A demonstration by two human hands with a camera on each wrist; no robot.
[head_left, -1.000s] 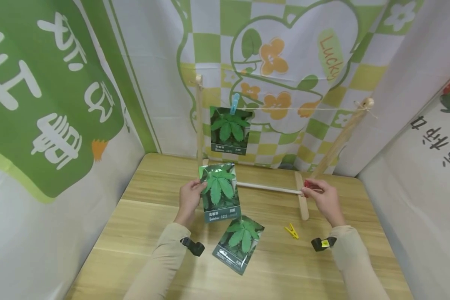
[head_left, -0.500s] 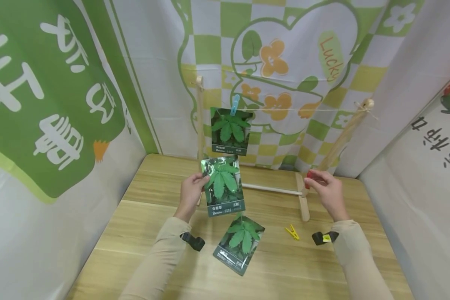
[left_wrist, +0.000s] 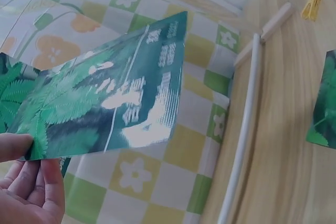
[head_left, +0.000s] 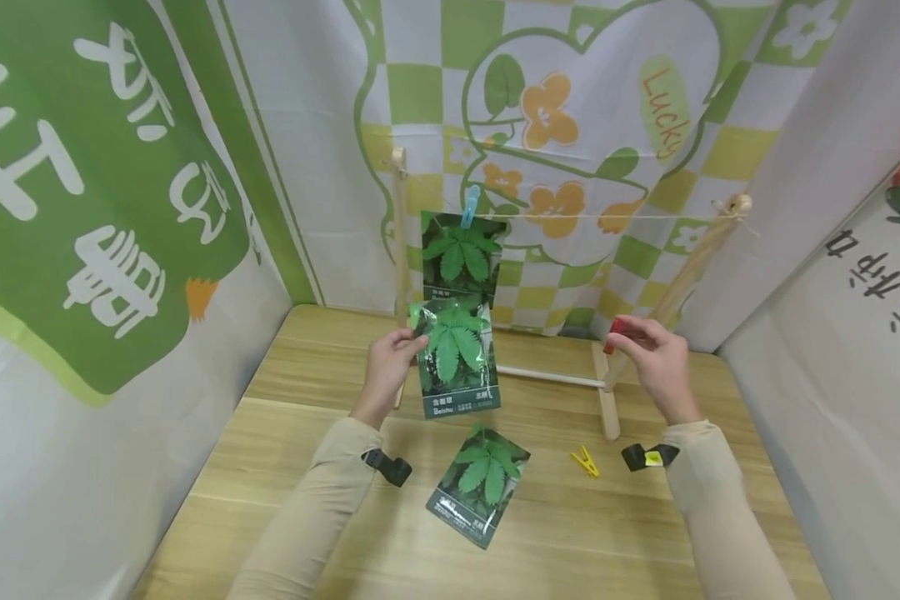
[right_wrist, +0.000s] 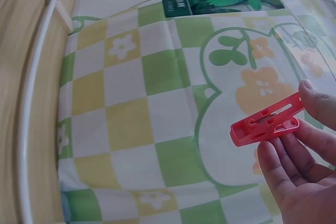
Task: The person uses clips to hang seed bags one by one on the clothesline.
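My left hand (head_left: 392,367) pinches the left edge of a green seed packet (head_left: 459,358) between thumb and fingers, holding it above the table. In the head view this packet overlaps the lower part of a hanging seed packet (head_left: 461,254), which a blue clothespin (head_left: 471,207) fastens to the string (head_left: 585,217). With thumb and fingers, my right hand (head_left: 656,367) pinches a red clothespin (right_wrist: 268,121), in front of the rack's right post. A third seed packet (head_left: 480,486) lies on the table, and a yellow clothespin (head_left: 585,461) rests to its right.
The wooden rack has a left post (head_left: 399,242), a right post (head_left: 693,267), a white crossbar (head_left: 547,376) and a right foot (head_left: 606,400). A checked curtain (head_left: 412,96) hangs right behind it. Fabric walls flank the wooden table (head_left: 270,425).
My left hand has raised its seed packet and shifted it slightly right, toward the hanging packet. My right hand has lifted the red clothespin higher. The packet and yellow clothespin on the table stay put.
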